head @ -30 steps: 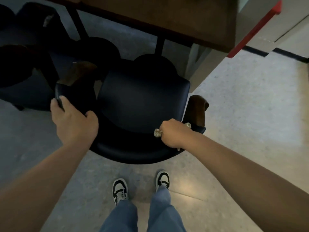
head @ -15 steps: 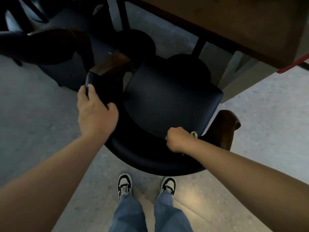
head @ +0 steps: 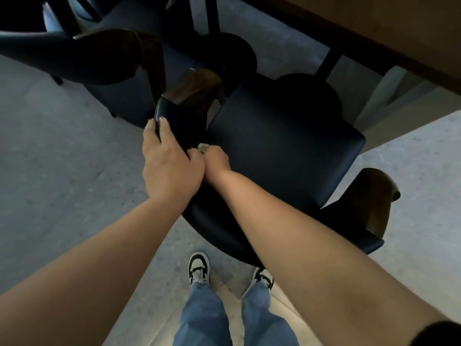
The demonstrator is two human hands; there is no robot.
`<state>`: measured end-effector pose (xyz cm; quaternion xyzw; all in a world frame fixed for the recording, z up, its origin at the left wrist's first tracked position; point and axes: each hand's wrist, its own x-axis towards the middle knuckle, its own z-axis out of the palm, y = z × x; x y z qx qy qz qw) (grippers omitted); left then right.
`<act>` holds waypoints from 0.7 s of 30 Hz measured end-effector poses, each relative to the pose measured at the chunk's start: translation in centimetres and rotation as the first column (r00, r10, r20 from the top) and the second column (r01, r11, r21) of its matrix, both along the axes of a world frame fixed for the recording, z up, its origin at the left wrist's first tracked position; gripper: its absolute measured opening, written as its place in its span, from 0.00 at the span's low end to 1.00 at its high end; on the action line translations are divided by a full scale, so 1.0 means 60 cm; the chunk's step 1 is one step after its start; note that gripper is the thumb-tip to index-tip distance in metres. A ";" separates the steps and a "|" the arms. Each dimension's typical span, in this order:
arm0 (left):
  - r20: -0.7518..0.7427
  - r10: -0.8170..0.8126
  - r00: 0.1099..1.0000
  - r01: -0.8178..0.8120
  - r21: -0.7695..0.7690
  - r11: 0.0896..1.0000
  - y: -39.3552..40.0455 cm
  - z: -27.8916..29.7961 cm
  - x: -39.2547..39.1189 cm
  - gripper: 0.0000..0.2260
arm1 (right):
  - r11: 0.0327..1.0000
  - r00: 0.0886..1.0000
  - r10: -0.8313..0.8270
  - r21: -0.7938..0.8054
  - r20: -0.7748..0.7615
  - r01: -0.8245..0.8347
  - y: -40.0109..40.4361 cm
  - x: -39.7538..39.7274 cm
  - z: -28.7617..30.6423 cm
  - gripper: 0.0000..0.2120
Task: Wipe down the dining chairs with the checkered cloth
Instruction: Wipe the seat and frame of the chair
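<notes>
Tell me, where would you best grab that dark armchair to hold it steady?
Probably the padded top edge of the curved backrest near its wooden armrest, coming from behind and above. That rim is narrow enough for fingers to wrap over, as the left hand does, with the right hand and its cloth beside it.

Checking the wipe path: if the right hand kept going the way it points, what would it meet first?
Probably the padded dark backrest end gripped by the left hand; right hand, holding cloth, is nearly there.
</notes>
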<state>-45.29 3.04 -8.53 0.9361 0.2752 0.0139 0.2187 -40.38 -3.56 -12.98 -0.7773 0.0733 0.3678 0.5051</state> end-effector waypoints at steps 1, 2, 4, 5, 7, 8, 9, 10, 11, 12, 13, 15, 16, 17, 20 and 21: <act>-0.004 -0.001 1.000 0.001 0.004 1.000 0.001 0.001 0.000 0.34 | 0.993 0.993 0.112 -0.041 0.020 -0.111 -0.011 -0.005 0.001 0.08; -0.009 -0.005 1.000 0.005 0.004 1.000 0.001 0.001 0.000 0.34 | 0.970 0.973 0.228 -0.093 0.041 -0.223 -0.026 -0.014 0.000 0.07; -0.023 -0.013 1.000 0.013 0.005 1.000 0.002 0.003 0.000 0.34 | 0.911 0.919 0.390 -0.170 0.052 -0.377 -0.069 -0.038 -0.005 0.14; -0.030 -0.013 0.999 0.013 0.005 1.000 0.001 0.004 0.000 0.34 | 0.884 0.899 0.438 -0.194 0.025 -0.425 -0.097 -0.051 -0.006 0.18; -0.041 -0.017 0.999 0.017 0.003 1.000 0.000 0.006 -0.001 0.34 | 0.820 0.845 0.534 -0.224 -0.034 -0.527 -0.159 -0.071 -0.005 0.19; -0.045 -0.020 0.999 0.020 0.003 1.000 0.000 0.006 -0.001 0.34 | 0.775 0.808 0.584 -0.243 -0.077 -0.584 -0.193 -0.074 -0.001 0.18; -0.047 -0.022 0.999 0.022 0.004 1.000 0.000 0.007 0.000 0.34 | 0.728 0.773 0.621 -0.272 -0.126 -0.629 -0.223 -0.073 0.002 0.18; -0.049 -0.023 0.999 0.023 0.004 1.000 0.000 0.007 0.000 0.34 | 0.684 0.747 0.641 -0.312 -0.174 -0.659 -0.251 -0.067 0.005 0.18; -0.049 -0.023 0.999 0.023 0.004 1.000 0.000 0.008 0.000 0.34 | 0.647 0.729 0.650 -0.348 -0.215 -0.679 -0.274 -0.061 0.007 0.19; -0.049 -0.023 0.999 0.023 0.004 1.000 -0.001 0.008 0.001 0.34 | 0.626 0.718 0.649 -0.361 -0.251 -0.691 -0.291 -0.055 0.008 0.18; -0.050 -0.023 0.998 0.024 0.005 1.000 -0.001 0.007 0.000 0.34 | 0.628 0.724 0.632 -0.363 -0.277 -0.688 -0.301 -0.051 0.006 0.16; -0.050 -0.024 0.998 0.025 0.009 1.000 -0.001 0.006 0.000 0.34 | 0.711 0.798 0.533 -0.362 -0.281 -0.602 -0.293 -0.047 0.000 0.09; -0.051 -0.025 0.998 0.026 0.012 1.000 -0.001 0.005 0.001 0.34 | 0.803 0.865 0.416 -0.331 -0.281 -0.495 -0.275 -0.046 -0.006 0.09; -0.052 -0.026 0.998 0.027 0.015 1.000 -0.001 0.005 0.001 0.34 | 0.901 0.923 0.263 -0.272 -0.281 -0.339 -0.249 -0.044 -0.014 0.08; -0.051 -0.032 0.998 0.033 0.022 0.999 -0.001 0.003 0.001 0.34 | 0.983 0.987 -0.039 -0.183 -0.159 0.010 -0.152 -0.009 -0.050 0.13; -0.049 -0.035 0.998 0.036 0.026 0.999 0.000 0.003 0.002 0.34 | 0.981 0.993 -0.066 -0.189 -0.099 0.046 -0.117 0.005 -0.056 0.14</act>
